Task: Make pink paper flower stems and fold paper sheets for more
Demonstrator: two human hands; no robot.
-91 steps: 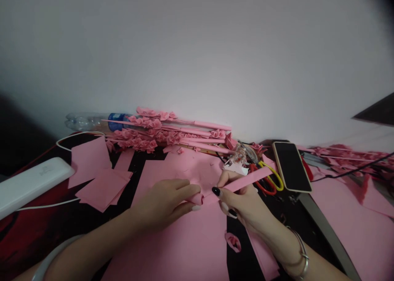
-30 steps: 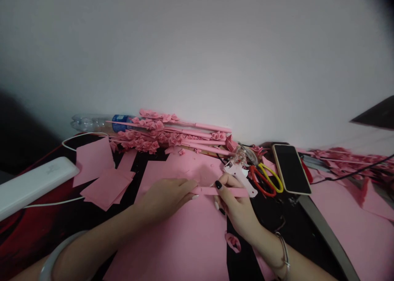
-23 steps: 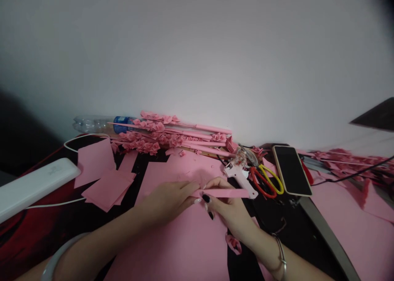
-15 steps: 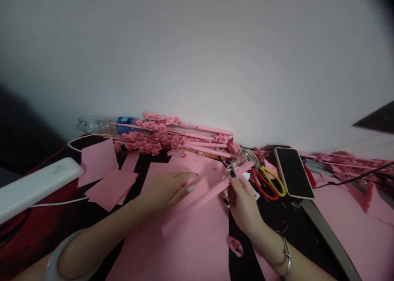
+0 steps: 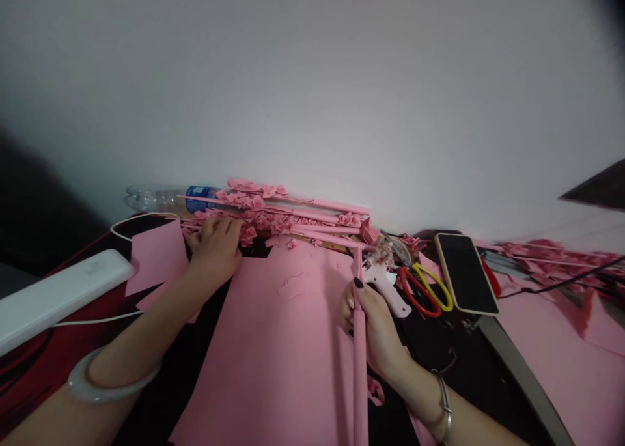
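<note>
Paper tube (image 5: pixel 360 374) upright in view, gripped by the right hand (image 5: pixel 372 325); left hand (image 5: pixel 215 245) at the flowers.
Nearest, the tube runs from the bottom edge up along the right side of a pink sheet (image 5: pixel 278 355), its thinner end pointing towards the wall; the right thumb and fingers close around its middle. It looks light and fairly stiff lengthwise, but hollow – a hard squeeze would probably dent it, so a loose hold mid-length seems best. Just right of that hand lies a glue gun (image 5: pixel 388 290), with scissors (image 5: pixel 430 290) beyond it. Farther off, the left fingers bend down over the paper flowers (image 5: pixel 251 202) – whether they grip anything, I cannot tell. The petals look soft and easily crushed; their stems seem the safer hold.
</note>
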